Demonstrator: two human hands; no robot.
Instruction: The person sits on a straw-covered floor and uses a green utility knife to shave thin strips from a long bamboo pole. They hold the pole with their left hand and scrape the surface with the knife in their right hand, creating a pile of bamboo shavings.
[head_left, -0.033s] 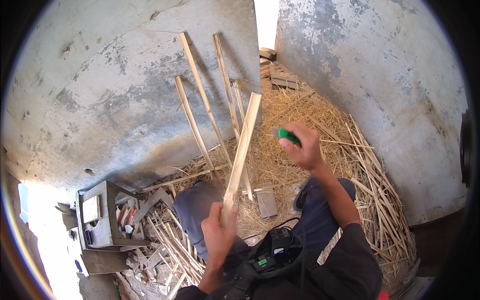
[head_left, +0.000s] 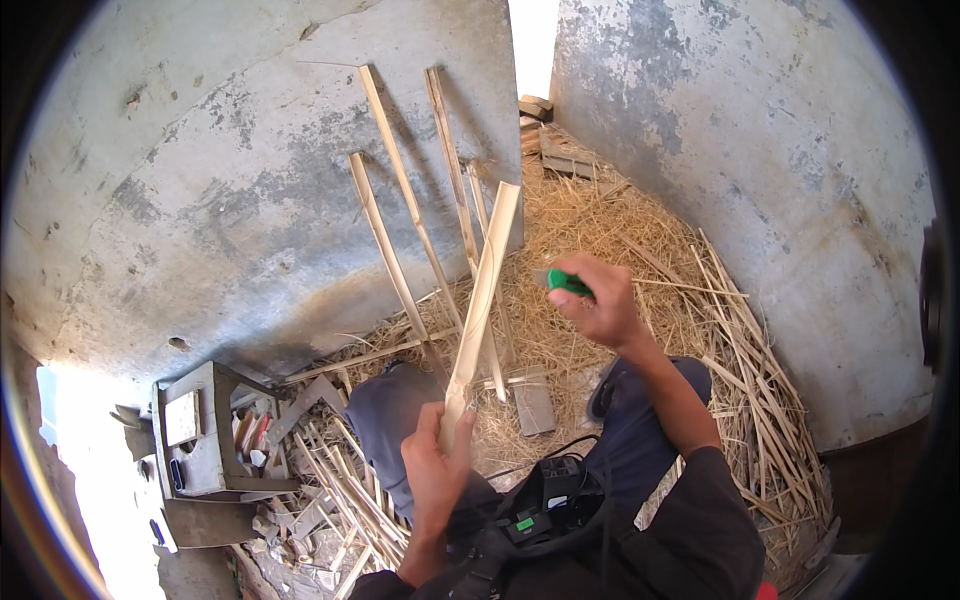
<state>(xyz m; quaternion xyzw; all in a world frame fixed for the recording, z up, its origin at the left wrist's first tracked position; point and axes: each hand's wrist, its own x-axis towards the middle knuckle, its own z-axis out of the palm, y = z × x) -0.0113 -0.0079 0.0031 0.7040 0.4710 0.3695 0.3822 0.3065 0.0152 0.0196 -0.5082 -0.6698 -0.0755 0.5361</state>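
Observation:
My left hand (head_left: 437, 462) grips the lower end of a long pale bamboo strip (head_left: 484, 292), which rises upright and leans slightly to the right. My right hand (head_left: 597, 300) is raised to the right of the strip and closed on a tool with a green handle (head_left: 566, 283); its working end is hidden. The tool sits a short way from the strip, not touching it. My knees in dark trousers (head_left: 395, 415) lie below.
Three more bamboo strips (head_left: 395, 200) lean against the grey concrete wall (head_left: 200, 200). Straw and shavings (head_left: 640, 260) cover the ground. A grey box of tools (head_left: 195, 440) stands at the left, split strips (head_left: 345, 490) beside it. A black device (head_left: 550, 490) hangs at my chest.

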